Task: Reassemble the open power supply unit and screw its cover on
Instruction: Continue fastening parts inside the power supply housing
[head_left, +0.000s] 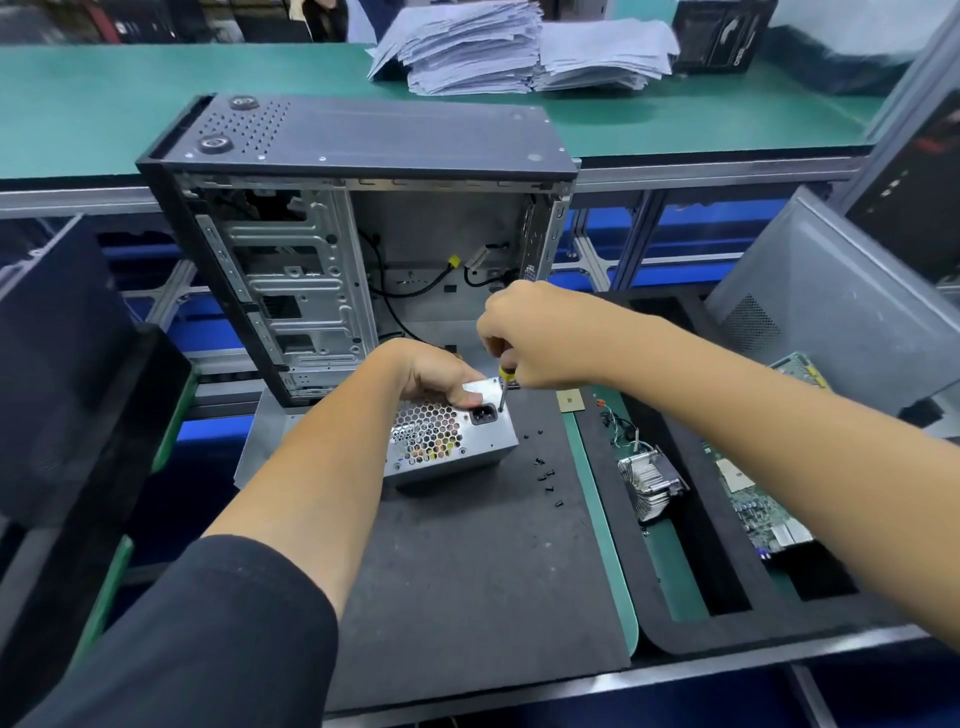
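The silver power supply unit (451, 439) stands on the dark mat (467, 561), its honeycomb grille and black power socket facing up. My left hand (422, 371) grips its far top edge, thumb pressed beside the socket. My right hand (535, 332) holds a screwdriver (503, 391) with a yellow-and-black handle upright, the tip touching the unit's face just right of the socket. Several small black screws (545, 475) lie loose on the mat to the right of the unit.
An open computer case (358, 244) stands just behind the unit. To the right, a black foam tray (691, 525) holds a heatsink (652, 480) and a circuit board (761, 512). A grey side panel (841, 306) leans at far right. Stacked papers (514, 49) lie on the back bench.
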